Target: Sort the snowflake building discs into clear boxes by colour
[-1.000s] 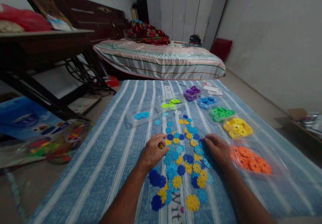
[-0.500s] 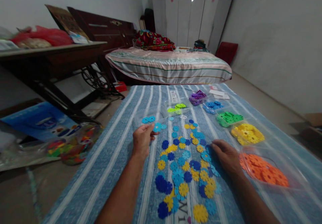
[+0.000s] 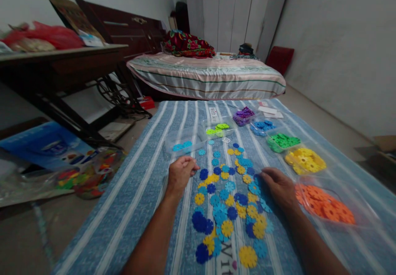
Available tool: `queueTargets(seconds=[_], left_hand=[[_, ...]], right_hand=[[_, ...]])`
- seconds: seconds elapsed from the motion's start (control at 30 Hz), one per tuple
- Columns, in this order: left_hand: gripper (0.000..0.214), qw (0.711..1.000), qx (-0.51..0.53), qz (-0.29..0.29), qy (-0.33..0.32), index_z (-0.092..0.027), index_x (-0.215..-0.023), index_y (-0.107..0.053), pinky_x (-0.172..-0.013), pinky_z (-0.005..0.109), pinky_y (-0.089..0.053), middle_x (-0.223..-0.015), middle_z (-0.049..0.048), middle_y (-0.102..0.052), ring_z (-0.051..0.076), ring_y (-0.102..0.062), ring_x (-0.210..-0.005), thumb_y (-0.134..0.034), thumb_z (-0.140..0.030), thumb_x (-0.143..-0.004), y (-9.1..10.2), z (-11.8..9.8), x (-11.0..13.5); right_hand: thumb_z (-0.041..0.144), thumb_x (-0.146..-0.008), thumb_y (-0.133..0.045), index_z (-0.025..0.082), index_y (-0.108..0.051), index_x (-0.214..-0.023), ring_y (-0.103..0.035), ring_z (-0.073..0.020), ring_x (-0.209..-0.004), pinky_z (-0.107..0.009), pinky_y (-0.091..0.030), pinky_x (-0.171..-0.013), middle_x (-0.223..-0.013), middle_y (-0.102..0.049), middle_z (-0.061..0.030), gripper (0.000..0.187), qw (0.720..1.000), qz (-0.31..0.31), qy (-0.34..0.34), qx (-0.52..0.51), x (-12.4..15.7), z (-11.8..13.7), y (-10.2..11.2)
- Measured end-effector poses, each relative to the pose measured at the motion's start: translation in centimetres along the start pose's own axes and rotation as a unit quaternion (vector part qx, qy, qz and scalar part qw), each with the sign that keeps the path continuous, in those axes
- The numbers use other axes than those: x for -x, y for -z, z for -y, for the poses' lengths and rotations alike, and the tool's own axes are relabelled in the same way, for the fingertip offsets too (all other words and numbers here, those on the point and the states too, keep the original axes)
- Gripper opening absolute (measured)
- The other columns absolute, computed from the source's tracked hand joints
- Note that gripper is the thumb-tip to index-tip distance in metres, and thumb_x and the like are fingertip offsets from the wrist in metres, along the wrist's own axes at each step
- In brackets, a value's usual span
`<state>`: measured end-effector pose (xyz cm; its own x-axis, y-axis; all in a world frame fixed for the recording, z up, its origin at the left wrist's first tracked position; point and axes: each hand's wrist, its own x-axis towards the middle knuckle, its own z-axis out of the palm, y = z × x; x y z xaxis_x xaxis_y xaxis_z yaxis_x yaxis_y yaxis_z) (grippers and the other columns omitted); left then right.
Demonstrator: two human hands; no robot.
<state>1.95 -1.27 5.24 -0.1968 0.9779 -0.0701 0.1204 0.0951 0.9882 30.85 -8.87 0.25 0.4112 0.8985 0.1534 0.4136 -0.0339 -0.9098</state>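
My left hand hovers over the striped cloth, thumb and fingers drawn together, with no disc showing between them. Just beyond it, a clear plastic box holds a few light blue flower-shaped discs. Loose notched discs in dark blue, light blue and yellow lie scattered between my hands, some overlapping. My right hand rests on its side at the right edge of this spread, fingers curled and partly hidden. A light blue disc lies close by its fingertips.
Clear boxes with lime, purple, blue, green, yellow and orange discs curve along the far and right sides. White cards lie at the far right. A bed stands beyond.
The light blue disc pinched in my left hand is no longer there. That hand has drawn back slightly from the box. My right hand stays in place.
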Motion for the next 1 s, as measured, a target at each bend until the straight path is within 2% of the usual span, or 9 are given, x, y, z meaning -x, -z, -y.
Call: queueTargets(seconds=[0.07, 0.13, 0.27, 0.37, 0.5, 0.67, 0.83, 1.0], left_hand=[[0.021, 0.999, -0.02, 0.01, -0.029, -0.015, -0.073, -0.063, -0.054, 0.024, -0.047, -0.059, 0.0024, -0.068, 0.015, -0.063, -0.056, -0.066, -0.034, -0.065, -0.2, 0.2, 0.0], [0.025, 0.997, -0.045, 0.006, -0.056, -0.016, -0.083, -0.065, -0.056, 0.025, -0.049, -0.061, 0.002, -0.069, 0.017, -0.065, -0.058, -0.064, -0.035, -0.067, -0.3, 0.4, -0.2], [0.051, 0.991, -0.101, -0.018, -0.091, -0.016, -0.118, -0.059, -0.063, 0.029, -0.051, -0.065, 0.0, -0.07, 0.019, -0.067, -0.064, -0.062, -0.033, -0.07, 0.2, 1.3, -1.2], [0.063, 0.988, -0.123, -0.028, -0.091, -0.016, -0.128, -0.053, -0.064, 0.031, -0.053, -0.069, 0.0004, -0.071, 0.021, -0.068, -0.066, -0.064, -0.035, -0.069, 0.7, 2.0, -2.1], [0.064, 0.986, -0.126, -0.046, -0.094, -0.017, -0.129, -0.05, -0.066, 0.031, -0.054, -0.083, 0.0045, -0.074, 0.022, -0.069, -0.074, -0.065, -0.036, -0.07, 1.1, 2.6, -3.3], [0.05, 0.992, -0.086, -0.037, -0.085, -0.016, -0.119, -0.053, -0.073, 0.032, -0.056, -0.104, 0.0106, -0.071, 0.022, -0.07, -0.088, -0.062, -0.029, -0.072, 1.0, 2.6, -3.8], [0.034, 0.989, -0.083, -0.028, -0.115, -0.016, -0.106, -0.057, -0.087, 0.038, -0.054, -0.107, 0.0121, -0.071, 0.025, -0.068, -0.099, -0.061, -0.028, -0.073, 0.9, 2.0, -3.3], [0.039, 0.988, -0.081, -0.018, -0.129, -0.015, -0.111, -0.056, -0.09, 0.039, -0.053, -0.108, 0.0128, -0.071, 0.025, -0.067, -0.102, -0.061, -0.03, -0.075, 0.8, 1.9, -3.3]], right_hand=[[0.048, -0.072, -0.065, 0.02, -0.07, -0.082, -0.064, -0.0225, -0.074, -0.033, -0.051, -0.07, -0.077, -0.07, -0.0039, 0.03, 1.0, -0.002, -0.004, 0.0, 0.0, 0.0, -0.1], [0.048, -0.072, -0.065, 0.02, -0.07, -0.081, -0.064, -0.0228, -0.075, -0.034, -0.051, -0.071, -0.077, -0.07, -0.004, 0.03, 1.0, -0.004, -0.003, -0.003, 0.0, 0.0, -0.1], [0.05, -0.071, -0.066, 0.02, -0.07, -0.081, -0.064, -0.0228, -0.075, -0.034, -0.051, -0.07, -0.077, -0.07, -0.0038, 0.031, 1.0, -0.004, -0.002, -0.009, 0.0, 0.1, -0.2], [0.049, -0.072, -0.065, 0.02, -0.07, -0.081, -0.064, -0.0227, -0.074, -0.034, -0.051, -0.069, -0.077, -0.07, -0.0039, 0.031, 1.0, -0.003, -0.004, -0.008, 0.0, 0.1, -0.2], [0.048, -0.071, -0.065, 0.02, -0.07, -0.081, -0.064, -0.0224, -0.074, -0.033, -0.051, -0.068, -0.077, -0.07, -0.0036, 0.03, 1.0, -0.002, -0.011, -0.01, 0.0, 0.2, -0.2], [0.048, -0.072, -0.064, 0.02, -0.069, -0.082, -0.064, -0.0219, -0.074, -0.032, -0.05, -0.068, -0.077, -0.07, -0.0031, 0.03, 1.0, 0.002, -0.02, -0.015, 0.0, 0.0, -0.3], [0.048, -0.072, -0.064, 0.02, -0.07, -0.082, -0.064, -0.0229, -0.076, -0.032, -0.05, -0.07, -0.078, -0.07, -0.0035, 0.03, 1.0, 0.008, -0.019, -0.011, 0.0, 0.0, -0.3], [0.05, -0.071, -0.063, 0.02, -0.07, -0.082, -0.064, -0.0228, -0.073, -0.032, -0.05, -0.068, -0.076, -0.07, -0.0037, 0.032, 1.0, 0.004, -0.018, -0.001, -0.1, 0.1, -0.5]])
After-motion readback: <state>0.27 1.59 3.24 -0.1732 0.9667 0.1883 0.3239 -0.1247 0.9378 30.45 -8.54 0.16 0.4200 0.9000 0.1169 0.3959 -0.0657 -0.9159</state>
